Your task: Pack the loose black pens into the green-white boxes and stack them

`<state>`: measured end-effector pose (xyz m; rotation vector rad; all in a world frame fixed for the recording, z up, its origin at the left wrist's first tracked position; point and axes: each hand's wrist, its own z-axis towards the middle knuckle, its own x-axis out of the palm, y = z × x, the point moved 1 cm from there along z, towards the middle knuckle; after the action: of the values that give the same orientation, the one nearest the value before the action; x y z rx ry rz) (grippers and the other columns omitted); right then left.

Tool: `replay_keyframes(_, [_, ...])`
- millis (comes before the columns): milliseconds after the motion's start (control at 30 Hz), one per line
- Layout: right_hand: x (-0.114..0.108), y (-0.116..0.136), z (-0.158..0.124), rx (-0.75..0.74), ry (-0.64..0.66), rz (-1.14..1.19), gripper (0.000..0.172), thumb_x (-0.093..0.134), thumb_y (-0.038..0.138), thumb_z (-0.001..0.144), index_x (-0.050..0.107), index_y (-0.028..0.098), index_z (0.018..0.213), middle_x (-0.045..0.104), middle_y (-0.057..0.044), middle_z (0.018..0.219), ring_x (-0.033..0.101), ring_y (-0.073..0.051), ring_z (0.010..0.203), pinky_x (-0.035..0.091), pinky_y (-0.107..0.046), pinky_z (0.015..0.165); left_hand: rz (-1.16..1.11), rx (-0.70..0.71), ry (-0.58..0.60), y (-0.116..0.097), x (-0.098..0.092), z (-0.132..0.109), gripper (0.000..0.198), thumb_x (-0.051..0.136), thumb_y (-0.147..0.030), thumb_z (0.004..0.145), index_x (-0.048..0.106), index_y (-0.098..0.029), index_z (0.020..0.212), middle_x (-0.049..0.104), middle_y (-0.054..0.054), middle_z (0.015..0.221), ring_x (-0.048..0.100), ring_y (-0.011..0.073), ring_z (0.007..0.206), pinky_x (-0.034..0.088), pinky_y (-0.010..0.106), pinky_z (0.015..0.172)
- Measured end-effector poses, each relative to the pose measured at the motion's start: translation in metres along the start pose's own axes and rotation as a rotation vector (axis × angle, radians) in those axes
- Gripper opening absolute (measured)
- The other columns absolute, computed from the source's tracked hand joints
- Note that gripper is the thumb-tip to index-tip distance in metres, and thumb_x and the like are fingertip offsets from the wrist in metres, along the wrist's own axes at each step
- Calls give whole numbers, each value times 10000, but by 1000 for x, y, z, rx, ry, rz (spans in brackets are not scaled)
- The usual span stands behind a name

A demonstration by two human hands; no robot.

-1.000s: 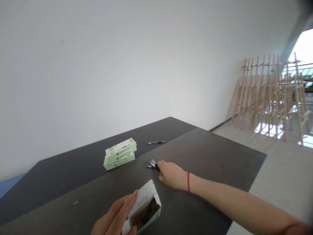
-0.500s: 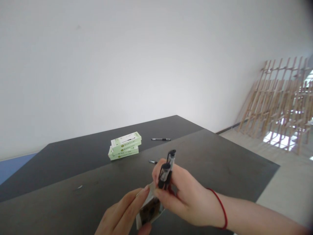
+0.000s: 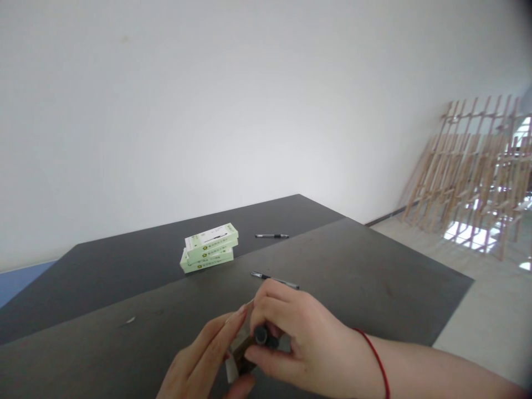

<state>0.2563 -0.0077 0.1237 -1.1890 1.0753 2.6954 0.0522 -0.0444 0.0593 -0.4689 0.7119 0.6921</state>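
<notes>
- At the near edge of the dark worktop [image 3: 353, 266], the left hand [image 3: 203, 363] holds a small open carton [image 3: 239, 349]; its grip is curled around the carton's side, fingers pressed to the cardboard.
- Carton: white and green outside, brown inside at the open end. Any print on it is hidden by the hands.
- Right hand [image 3: 303, 341]: grip closed on dark pens [image 3: 264, 335], whose black ends show at the carton's mouth. How far they sit inside cannot be told.
- A red cord [image 3: 376, 354] circles the right wrist.
- One loose pen [image 3: 274, 278] lies flat on the worktop just beyond the right hand's knuckles.
- A second loose pen [image 3: 272, 236] lies farther back, near the far edge.
- Stack of green-and-white boxes [image 3: 209, 248]: closed, lying flat to the left of the far pen, well apart from the hands. Each face carries a green emblem and a line of print, too small to read.
- Wooden easels [image 3: 474, 172] lean against the wall at the right.
</notes>
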Motion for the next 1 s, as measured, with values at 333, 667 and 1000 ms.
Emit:
replay_keyframes(333, [1,5,15,33,87,-188,267,689,398,838,601,187,975,607,-26,944,593,-146,766,453,-235,676,17,-45,-19,7,-2,8,503,456,-372,966,365,-243,1444,639,79,1228,692,148,976,563,164,766])
replay_keyframes(667, [-25,-81,30,360,-25,-564,135,488,230,963,605,162,958,613,-65,984,587,-153,831,433,-265,750,40,-163,-5,11,-11,9,494,453,-400,962,390,-288,1439,659,72,1221,690,193,1011,570,239,806])
replay_keyframes(1000, [44,-145,22,631,234,-624,252,592,329,941,616,127,1090,633,-75,1093,631,-190,936,534,-385,823,14,-425,-82,54,-16,4,525,456,-533,923,473,-331,1407,662,45,1184,679,198,881,592,236,628])
